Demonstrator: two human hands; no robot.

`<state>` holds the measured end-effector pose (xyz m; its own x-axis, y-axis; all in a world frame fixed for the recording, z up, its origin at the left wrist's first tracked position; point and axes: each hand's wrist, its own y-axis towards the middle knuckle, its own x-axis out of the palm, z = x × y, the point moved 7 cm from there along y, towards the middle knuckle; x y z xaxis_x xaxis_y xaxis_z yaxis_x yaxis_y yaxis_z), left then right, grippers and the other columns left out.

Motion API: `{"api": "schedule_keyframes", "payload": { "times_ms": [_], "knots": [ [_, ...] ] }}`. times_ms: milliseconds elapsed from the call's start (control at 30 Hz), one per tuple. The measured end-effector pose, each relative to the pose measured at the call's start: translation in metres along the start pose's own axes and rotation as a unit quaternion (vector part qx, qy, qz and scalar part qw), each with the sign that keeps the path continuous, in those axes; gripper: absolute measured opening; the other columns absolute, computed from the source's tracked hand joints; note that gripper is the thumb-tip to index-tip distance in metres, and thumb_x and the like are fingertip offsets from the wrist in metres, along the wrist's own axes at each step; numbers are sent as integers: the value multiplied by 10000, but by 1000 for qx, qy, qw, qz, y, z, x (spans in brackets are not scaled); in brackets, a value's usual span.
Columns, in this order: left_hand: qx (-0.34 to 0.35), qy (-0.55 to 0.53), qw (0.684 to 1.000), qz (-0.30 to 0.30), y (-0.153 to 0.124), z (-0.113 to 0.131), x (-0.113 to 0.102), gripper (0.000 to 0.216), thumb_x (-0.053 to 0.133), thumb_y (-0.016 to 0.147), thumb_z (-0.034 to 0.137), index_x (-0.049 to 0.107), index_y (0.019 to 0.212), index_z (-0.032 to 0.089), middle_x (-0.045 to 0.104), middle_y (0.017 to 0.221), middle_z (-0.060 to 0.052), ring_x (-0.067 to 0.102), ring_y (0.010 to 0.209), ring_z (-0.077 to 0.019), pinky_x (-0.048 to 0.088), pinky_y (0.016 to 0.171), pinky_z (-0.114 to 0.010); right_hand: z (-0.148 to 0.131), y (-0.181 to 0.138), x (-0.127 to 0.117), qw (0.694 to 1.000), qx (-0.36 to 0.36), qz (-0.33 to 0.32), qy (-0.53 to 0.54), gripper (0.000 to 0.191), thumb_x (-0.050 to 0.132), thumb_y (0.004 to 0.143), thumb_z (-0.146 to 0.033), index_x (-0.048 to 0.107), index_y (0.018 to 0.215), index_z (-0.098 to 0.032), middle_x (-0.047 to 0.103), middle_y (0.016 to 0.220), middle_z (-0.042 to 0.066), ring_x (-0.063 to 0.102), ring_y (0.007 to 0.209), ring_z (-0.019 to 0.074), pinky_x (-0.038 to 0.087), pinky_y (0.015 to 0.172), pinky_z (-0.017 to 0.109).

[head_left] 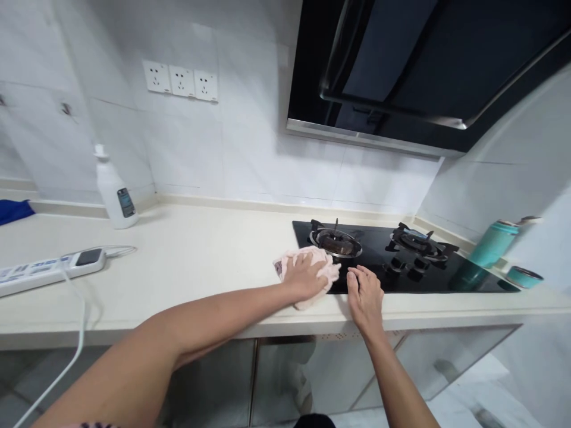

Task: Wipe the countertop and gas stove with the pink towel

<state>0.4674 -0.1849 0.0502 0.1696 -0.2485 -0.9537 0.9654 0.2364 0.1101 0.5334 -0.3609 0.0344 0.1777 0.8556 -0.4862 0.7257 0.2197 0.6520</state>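
A pale pink cloth lies bunched across the left front corner of the black glass gas cooktop and the counter beside it. Pressing down on it from above is my left hand, its fingers bent over the fabric. My right hand rests at the front edge of the cooktop, just right of the cloth, fingers loosely extended and holding nothing. Behind the cloth is the left burner. The right burner and the control knobs lie farther right.
A white bottle stands by the wall; a power strip with a white cable lies on the counter. Blue fabric is at far left. A teal canister and round teal container stand right. The range hood overhangs.
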Motion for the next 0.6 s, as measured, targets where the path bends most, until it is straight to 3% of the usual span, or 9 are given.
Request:
{"api": "schedule_keyframes", "payload": {
  "times_ms": [167, 233, 300, 367, 433, 500, 600],
  "knots": [
    [102, -20, 993, -61, -57, 24, 5, 686, 452, 979, 612, 394, 1618, 367, 203, 1779, -76, 125, 1635, -410, 111, 1276, -689, 4, 5, -8, 998, -1, 26, 58, 636, 290, 1018, -646, 726, 1111, -192, 639, 1295, 179, 541, 1287, 316, 395, 1119, 539],
    [143, -35, 987, -66, -73, 25, 2, 686, 502, 960, 598, 418, 1599, 361, 240, 1769, -75, 162, 1629, -405, 129, 1281, -679, -13, -3, -10, 997, -37, 31, 54, 590, 325, 1020, -627, 721, 1095, -196, 637, 1278, 174, 549, 1277, 310, 402, 1118, 527],
    [163, -57, 982, -71, -87, 17, -4, 823, 620, 888, 591, 380, 1620, 299, 299, 1744, -116, 249, 1605, -398, 186, 1293, -630, -46, -20, -2, 993, -108, -17, 47, 522, 360, 1036, -580, 706, 1162, -211, 628, 1325, 156, 548, 1290, 291, 409, 1118, 497],
    [155, -75, 983, -66, -100, -1, -15, 1043, 755, 770, 580, 322, 1645, 210, 367, 1704, -172, 346, 1560, -397, 266, 1288, -560, -84, -42, 14, 977, -180, -112, 38, 489, 381, 1057, -526, 638, 1338, -219, 623, 1387, 137, 545, 1308, 272, 398, 1130, 477],
    [141, -75, 986, -56, -116, -25, -29, 1126, 819, 696, 585, 340, 1638, 194, 426, 1669, -176, 403, 1523, -401, 323, 1268, -522, -118, -60, 31, 950, -231, -209, 17, 550, 425, 1065, -515, 487, 1528, -224, 620, 1437, 130, 534, 1338, 269, 350, 1170, 490],
    [137, -66, 987, -50, -133, -52, -42, 979, 772, 749, 618, 430, 1596, 267, 474, 1651, -112, 435, 1504, -388, 346, 1253, -513, -142, -69, 43, 923, -267, -278, -17, 665, 516, 1036, -582, 406, 1596, -241, 619, 1451, 133, 522, 1352, 297, 296, 1194, 536],
    [87, -64, 994, -9, -155, -103, -56, 702, 609, 894, 614, 530, 1524, 314, 549, 1601, -43, 523, 1447, -335, 407, 1212, -456, -156, -65, 53, 899, -296, -318, -52, 646, 642, 942, -694, 586, 1456, -307, 610, 1430, 117, 521, 1306, 327, 299, 1158, 564]
  ]
}}
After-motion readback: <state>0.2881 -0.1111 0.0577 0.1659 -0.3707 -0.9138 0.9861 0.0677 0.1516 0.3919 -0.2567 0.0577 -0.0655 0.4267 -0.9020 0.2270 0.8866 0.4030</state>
